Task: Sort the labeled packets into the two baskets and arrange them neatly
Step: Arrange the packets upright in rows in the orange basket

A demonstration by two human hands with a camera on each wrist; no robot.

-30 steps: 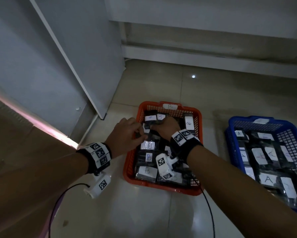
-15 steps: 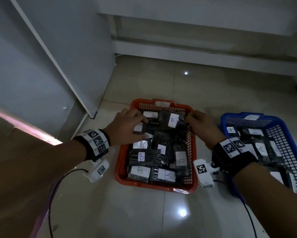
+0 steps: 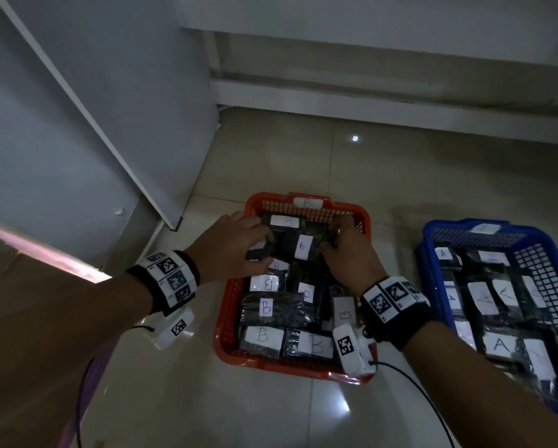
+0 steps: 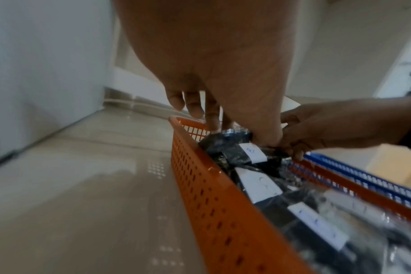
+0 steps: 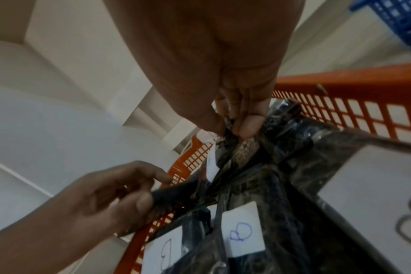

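L hand (image 3: 231, 245) is reaching over the near-left wall of the orange basket (image 3: 229, 305), thumb and fingers curling round the end of a dark glossy packet (image 5: 174, 194). Basket is rigid plastic w/ a perforated grid wall and a white "B" tag on the far rim. It is holding black crinkly film packets, each w/ a rectangular white paper label marked "B" in blue ink, lying flat in rough rows.

R hand (image 3: 352, 253) is working at the far end of the same basket; thumb and fingertips (image 5: 246, 128) are pinching the crumpled top edge of the B packet (image 3: 303, 245), which is sitting at the far-middle of the basket, btwn both hands. Both wrists are wearing black bands w/ square black-and-white markers.

Blue basket (image 3: 429, 286), same lattice plastic, is standing just right of the orange one, apart from it, holding similar packets labelled "A".

Both baskets are resting on a glossy beige tile floor (image 3: 161, 399) showing light reflections. A pale grey cabinet panel (image 3: 93, 108) is rising at left; a white wall w/ a low ledge is running along the back.
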